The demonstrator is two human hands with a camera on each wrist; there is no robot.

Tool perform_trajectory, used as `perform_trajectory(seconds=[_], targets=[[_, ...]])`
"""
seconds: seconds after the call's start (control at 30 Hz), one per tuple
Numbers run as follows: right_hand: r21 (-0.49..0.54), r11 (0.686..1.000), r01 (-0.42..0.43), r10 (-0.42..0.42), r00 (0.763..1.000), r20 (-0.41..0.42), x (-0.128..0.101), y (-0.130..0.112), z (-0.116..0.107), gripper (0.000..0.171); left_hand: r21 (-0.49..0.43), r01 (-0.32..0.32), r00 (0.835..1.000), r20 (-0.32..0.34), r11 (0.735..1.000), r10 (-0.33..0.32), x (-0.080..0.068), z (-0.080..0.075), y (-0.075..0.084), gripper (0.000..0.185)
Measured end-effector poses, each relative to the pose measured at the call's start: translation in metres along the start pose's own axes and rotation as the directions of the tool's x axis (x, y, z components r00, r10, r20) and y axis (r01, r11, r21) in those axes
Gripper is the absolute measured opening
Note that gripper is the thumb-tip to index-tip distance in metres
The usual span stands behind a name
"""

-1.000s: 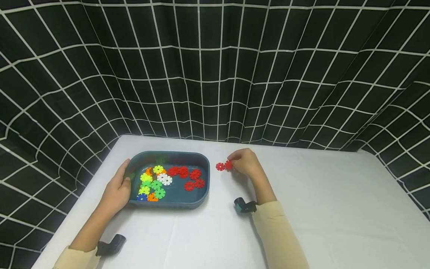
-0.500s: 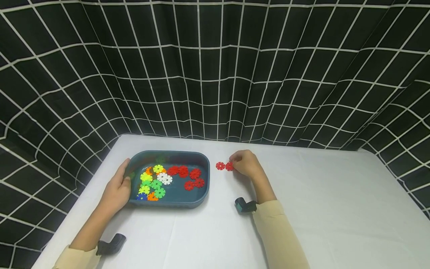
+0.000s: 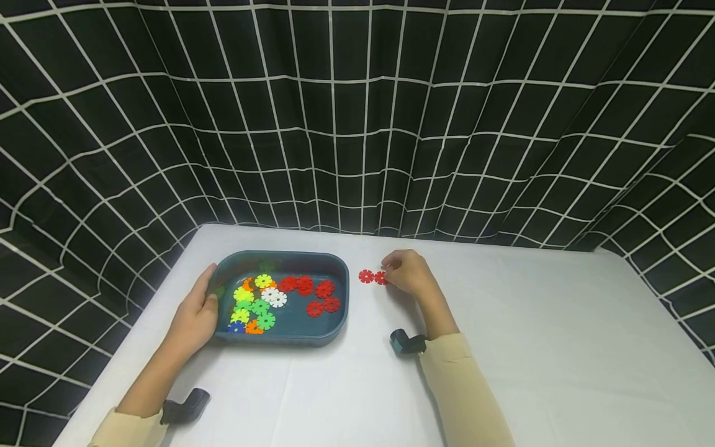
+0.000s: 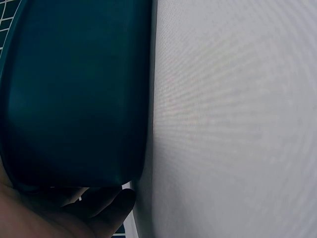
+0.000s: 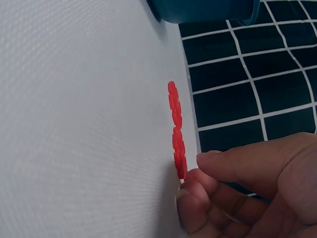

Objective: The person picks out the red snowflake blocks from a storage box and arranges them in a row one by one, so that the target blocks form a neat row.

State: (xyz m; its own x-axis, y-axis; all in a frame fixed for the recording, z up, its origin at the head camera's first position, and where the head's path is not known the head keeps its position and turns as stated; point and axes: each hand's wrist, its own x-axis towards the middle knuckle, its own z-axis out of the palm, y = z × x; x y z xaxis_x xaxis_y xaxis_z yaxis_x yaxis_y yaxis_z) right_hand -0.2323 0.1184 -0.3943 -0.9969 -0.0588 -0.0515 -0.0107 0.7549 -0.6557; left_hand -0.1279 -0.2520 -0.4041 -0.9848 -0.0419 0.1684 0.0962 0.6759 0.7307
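My left hand (image 3: 193,315) grips the left end of a dark teal plastic tray (image 3: 285,340), thumb at the rim. In the left wrist view, its fingers (image 4: 106,210) lie against the tray's outer wall. Two red notched plastic discs (image 3: 365,276) lie flat, edge to edge, on the white cloth right of the tray. My right hand (image 3: 410,271) is at the right-hand disc. In the right wrist view, fingertips (image 5: 193,201) are at the near edge of that red disc (image 5: 179,153), and the thumb stands apart from them.
Inside the tray lie several more notched discs: red (image 3: 324,289), white (image 3: 274,297), green (image 3: 265,321), yellow, orange and blue. A black curtain with white grid lines (image 3: 357,124) hangs behind and beside the table (image 3: 558,347). Each wrist wears a dark camera mount (image 3: 408,342).
The right-hand red disc has come down slightly toward me and lies level beside the other one. My right fingers have loosened from it. The left hand and tray are still.
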Motion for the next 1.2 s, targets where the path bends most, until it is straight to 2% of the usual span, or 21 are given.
perform_trajectory(seconds=[0.2, 0.37, 0.5, 0.6, 0.73, 0.83, 0.93, 1.03, 1.2], targets=[[0.016, 1.000, 0.000, 0.000, 1.000, -0.012, -0.001, -0.005, -0.003, 0.021, -0.003, 0.002, 1.000, 0.000, 1.000, -0.002, 0.000, 0.000, 0.001, 0.054], [0.024, 0.999, 0.041, -0.040, 0.998, -0.057, -0.004, -0.017, -0.004, 0.020, -0.001, 0.003, 1.000, 0.000, 1.000, -0.003, 0.000, 0.000, 0.001, 0.055], [0.033, 0.991, 0.127, -0.122, 0.983, -0.135, -0.009, -0.030, -0.003, 0.017, 0.006, 0.008, 1.000, 0.000, 1.000, -0.008, 0.000, 0.000, 0.001, 0.055], [0.024, 0.973, 0.228, -0.219, 0.955, -0.202, -0.016, -0.044, 0.000, 0.016, 0.005, 0.010, 1.000, 0.002, 1.000, -0.010, 0.000, 0.000, 0.001, 0.055], [-0.055, 0.919, 0.389, -0.389, 0.878, -0.278, -0.027, -0.066, 0.010, 0.019, 0.003, 0.006, 1.000, 0.002, 1.000, -0.006, 0.000, 0.000, 0.001, 0.055], [-0.126, 0.864, 0.487, -0.502, 0.819, -0.278, -0.037, -0.084, 0.022, 0.021, 0.006, 0.007, 1.000, 0.002, 1.000, -0.007, 0.000, 0.000, 0.001, 0.055], [-0.154, 0.817, 0.555, -0.576, 0.792, -0.202, -0.045, -0.096, 0.038, 0.020, 0.010, 0.011, 1.000, 0.000, 1.000, -0.011, -0.001, -0.001, 0.001, 0.055], [-0.173, 0.780, 0.601, -0.621, 0.778, -0.098, -0.050, -0.103, 0.053, 0.018, 0.011, 0.016, 1.000, 0.001, 1.000, -0.016, -0.001, -0.001, 0.002, 0.055], [-0.287, 0.696, 0.658, -0.674, 0.737, 0.054, -0.056, -0.106, 0.071, 0.019, 0.007, 0.020, 1.000, 0.005, 1.000, -0.020, 0.000, -0.002, 0.004, 0.055]])
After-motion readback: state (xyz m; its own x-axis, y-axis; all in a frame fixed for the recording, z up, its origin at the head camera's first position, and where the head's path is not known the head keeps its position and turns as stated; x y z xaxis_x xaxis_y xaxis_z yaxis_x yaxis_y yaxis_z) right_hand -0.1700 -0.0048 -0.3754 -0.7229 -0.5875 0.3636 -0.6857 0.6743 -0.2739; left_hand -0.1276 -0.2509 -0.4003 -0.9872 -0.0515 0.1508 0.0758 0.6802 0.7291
